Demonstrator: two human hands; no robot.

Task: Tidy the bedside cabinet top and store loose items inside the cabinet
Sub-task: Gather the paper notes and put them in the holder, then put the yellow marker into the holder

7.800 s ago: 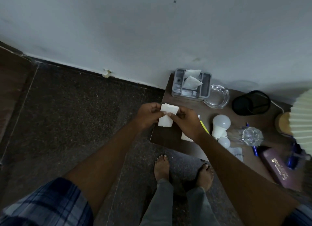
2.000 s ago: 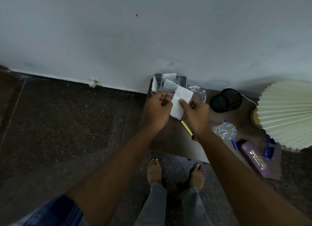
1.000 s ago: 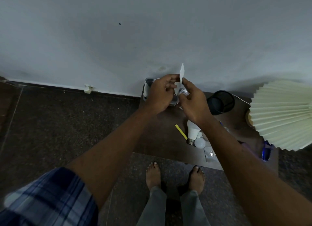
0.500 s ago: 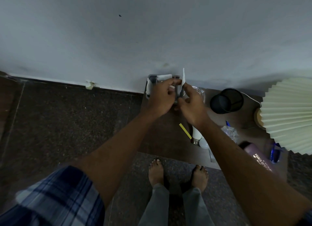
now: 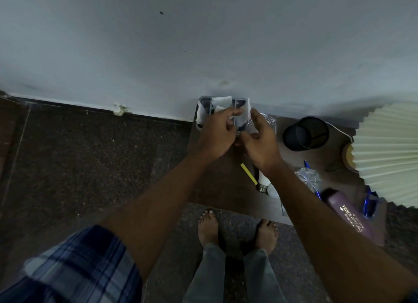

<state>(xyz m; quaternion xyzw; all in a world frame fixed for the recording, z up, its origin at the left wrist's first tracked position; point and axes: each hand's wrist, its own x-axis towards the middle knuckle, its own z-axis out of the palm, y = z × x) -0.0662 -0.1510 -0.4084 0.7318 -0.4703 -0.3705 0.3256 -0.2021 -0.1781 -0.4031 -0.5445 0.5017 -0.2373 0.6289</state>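
Grey plastic organiser tray (image 5: 204, 99) at the rear left corner of the brown bench (image 5: 214, 189), against the white wall (image 5: 203, 42); the bench is the top of the bedside cabinet. 2 white papers (image 5: 222, 101) already stand in its compartments. The left hand (image 5: 218, 133) is over the tray, its grip closed by curled fingers on a white paper slip (image 5: 243, 118) that stands upright in or just above the tray's right part; which compartment cannot be told. The right hand (image 5: 260, 142) is just beside it, index finger lying along the slip's right edge and thumb turned toward the left hand; whether this grip pinches the slip or only touches it cannot be told.

Right of the tray, touching or nearly touching it, a clear glass ashtray (image 5: 271, 121); further right, a black mesh pen cup (image 5: 305, 133), tilted. A cream pleated lampshade (image 5: 389, 153) fills the right edge. On the front half of the bench: a yellow strip (image 5: 248, 176), a white bulb (image 5: 263, 181) partly hidden by the right forearm, a faceted clear glass object (image 5: 308, 178), a purple spectacle case (image 5: 352, 216) and blue pens (image 5: 368, 204). Bare feet (image 5: 209, 223) stand on the dark speckled floor (image 5: 90, 167) before the bench.
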